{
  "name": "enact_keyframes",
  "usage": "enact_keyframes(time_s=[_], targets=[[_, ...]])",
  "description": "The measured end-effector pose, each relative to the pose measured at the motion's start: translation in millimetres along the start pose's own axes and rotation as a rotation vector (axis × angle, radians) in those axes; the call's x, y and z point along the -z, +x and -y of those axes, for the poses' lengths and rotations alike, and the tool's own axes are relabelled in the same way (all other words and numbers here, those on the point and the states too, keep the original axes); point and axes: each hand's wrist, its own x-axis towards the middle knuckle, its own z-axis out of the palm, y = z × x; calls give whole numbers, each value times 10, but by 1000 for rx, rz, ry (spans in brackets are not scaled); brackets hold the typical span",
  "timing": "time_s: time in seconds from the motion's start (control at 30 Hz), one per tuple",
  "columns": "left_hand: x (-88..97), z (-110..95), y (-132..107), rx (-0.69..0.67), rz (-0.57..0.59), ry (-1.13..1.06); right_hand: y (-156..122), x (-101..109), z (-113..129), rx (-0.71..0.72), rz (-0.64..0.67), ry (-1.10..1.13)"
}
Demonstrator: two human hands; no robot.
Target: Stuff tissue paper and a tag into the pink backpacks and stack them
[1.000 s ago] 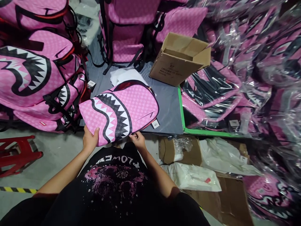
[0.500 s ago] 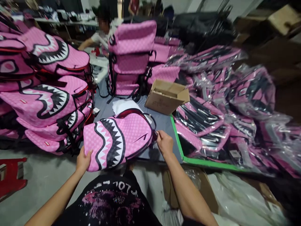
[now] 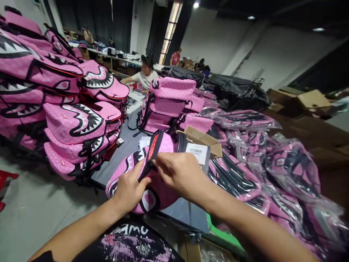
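A pink checkered backpack [image 3: 166, 185] with a black-and-white shark mouth lies at the near edge of the grey table [image 3: 188, 214], its side with an eye print turned toward me. My left hand [image 3: 131, 189] grips its edge beside the black zipper band, thumb and fingers closed on the fabric. Above it, my right hand [image 3: 180, 173] is pinched at the zipper; the small part between its fingers is hidden. Red lining shows in the opening near my fingers. A tag with a barcode label [image 3: 197, 153] stands out behind my right hand.
Stacked pink backpacks [image 3: 81, 123] rise on the left, and another pile [image 3: 171, 98] stands at the back. An open cardboard box [image 3: 204, 140] is behind the backpack. Plastic-wrapped backpacks [image 3: 240, 178] cover the right side beyond a green edge [image 3: 226, 234]. A person [image 3: 145, 76] sits across the table.
The backpack has been turned so its eye-printed side faces me. My left hand moved from its bottom to the zipper edge, and my right hand came in beside it. The view tilted up.
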Motion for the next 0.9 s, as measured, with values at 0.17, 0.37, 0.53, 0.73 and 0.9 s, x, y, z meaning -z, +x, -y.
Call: enact_keyframes(time_s=[0.17, 0.37, 0.53, 0.73, 0.9], targets=[[-130, -26, 61, -157, -40, 112, 327, 540, -349, -199, 239, -225], [11, 282, -30, -245, 4, -37, 699, -2, -1442, -466, 276, 44], [580, 397, 205, 135, 138, -228, 809, -899, -1830, -625, 130, 818], [586, -394, 1050, 315, 246, 357, 964, -1176, -1735, -509, 1, 1217], [300, -557, 1310, 303, 305, 494, 1059, -1430, -1962, -465, 10, 1227]])
